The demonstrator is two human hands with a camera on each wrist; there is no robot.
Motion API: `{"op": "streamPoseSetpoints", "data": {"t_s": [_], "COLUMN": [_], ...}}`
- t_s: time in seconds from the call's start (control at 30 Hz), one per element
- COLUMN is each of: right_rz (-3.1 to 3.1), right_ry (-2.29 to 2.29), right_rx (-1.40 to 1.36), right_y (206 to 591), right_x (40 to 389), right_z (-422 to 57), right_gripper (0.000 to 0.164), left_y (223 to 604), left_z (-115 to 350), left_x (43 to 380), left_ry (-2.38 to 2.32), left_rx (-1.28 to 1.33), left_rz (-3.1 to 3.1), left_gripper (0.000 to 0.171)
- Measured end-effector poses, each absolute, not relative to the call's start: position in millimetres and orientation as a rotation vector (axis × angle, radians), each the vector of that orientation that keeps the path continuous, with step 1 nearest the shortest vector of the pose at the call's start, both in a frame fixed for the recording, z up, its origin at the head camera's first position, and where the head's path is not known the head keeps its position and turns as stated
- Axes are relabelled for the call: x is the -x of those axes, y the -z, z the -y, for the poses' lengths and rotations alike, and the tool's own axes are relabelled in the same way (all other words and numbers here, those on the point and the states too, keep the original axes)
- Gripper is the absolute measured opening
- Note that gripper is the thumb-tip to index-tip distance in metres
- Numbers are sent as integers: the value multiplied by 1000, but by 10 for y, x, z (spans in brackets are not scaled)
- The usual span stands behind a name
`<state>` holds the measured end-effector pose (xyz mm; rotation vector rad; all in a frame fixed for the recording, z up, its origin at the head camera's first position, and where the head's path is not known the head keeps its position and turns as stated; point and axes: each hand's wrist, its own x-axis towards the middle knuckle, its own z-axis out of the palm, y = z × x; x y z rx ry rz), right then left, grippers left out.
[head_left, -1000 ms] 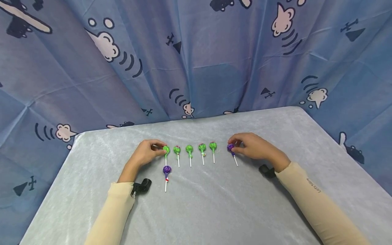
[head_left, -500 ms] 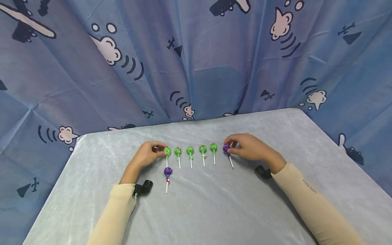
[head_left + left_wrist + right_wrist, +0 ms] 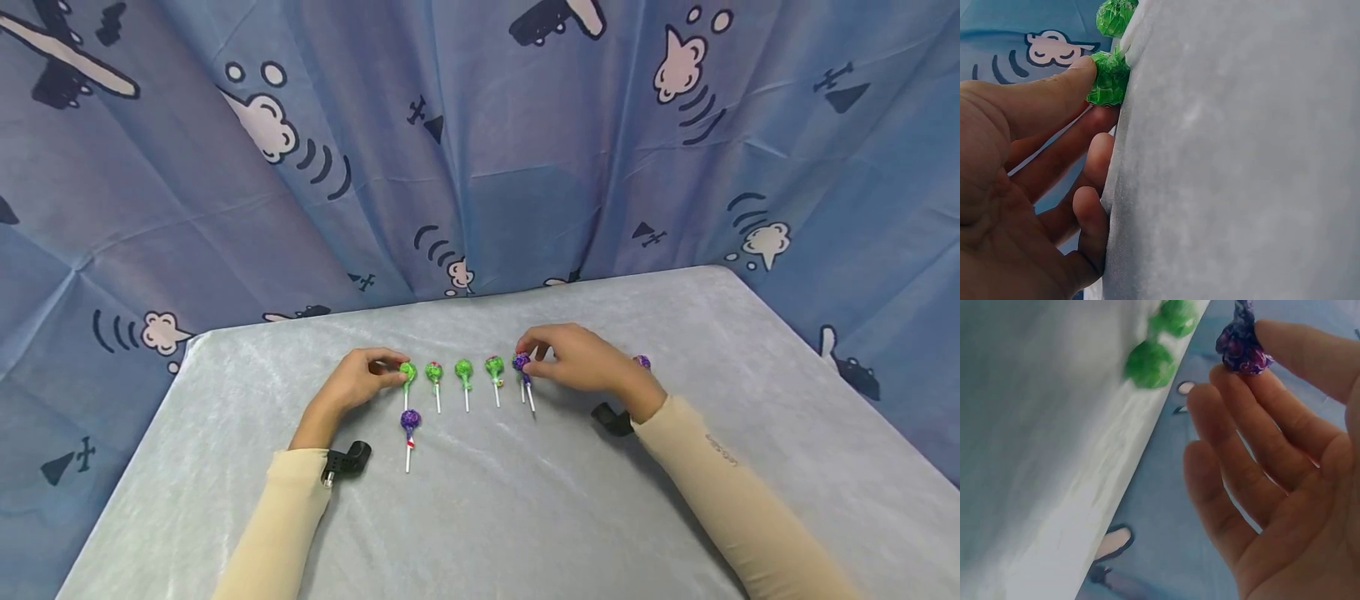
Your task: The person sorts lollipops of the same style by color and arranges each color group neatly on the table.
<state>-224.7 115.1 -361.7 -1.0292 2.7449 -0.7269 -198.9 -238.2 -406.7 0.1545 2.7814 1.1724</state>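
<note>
My left hand [image 3: 354, 382] pinches the head of a green-wrapped lollipop [image 3: 407, 372] at the left end of a row; in the left wrist view the thumb lies on this green wrapper [image 3: 1109, 81]. Below its stick lies a purple lollipop [image 3: 409, 420] with a red-and-white band. Between thumb and fingertips my right hand [image 3: 577, 358] holds another purple lollipop [image 3: 521, 362], raised off the cloth in the right wrist view. It overlaps the row's rightmost green lollipop in the head view, hiding its head. More green lollipops [image 3: 464, 372] lie between the hands, sticks toward me.
A further purple lollipop [image 3: 641, 362] lies behind the right wrist, partly covered by it. The table [image 3: 480, 517] has a pale grey cloth, and a blue patterned curtain [image 3: 525, 217] hangs along its far edge. Each wrist wears a black camera mount [image 3: 348, 458].
My right hand has carried its purple lollipop left, from beyond the row to over the rightmost green one. Another purple lollipop has come into view behind that wrist. The left hand keeps its grip.
</note>
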Motion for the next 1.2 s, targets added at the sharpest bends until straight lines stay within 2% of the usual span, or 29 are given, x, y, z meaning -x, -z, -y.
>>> {"op": "streamPoseSetpoints", "data": {"t_s": [0.3,1.2], "right_rz": [-2704,-2661], "right_ry": [763,688], "right_rx": [1098,1090], "right_y": [3570,3726], "right_x": [2160,1953], "right_z": [-860,-424], "right_gripper": [19,23], "left_y": [4064,4085], "left_z": [2366,2367], "left_x": [1992,2004], "left_ry": [-1170,-1111], "left_rx": [-157,-165], "left_rz": [-2782,-2829], "left_gripper": [31,29]}}
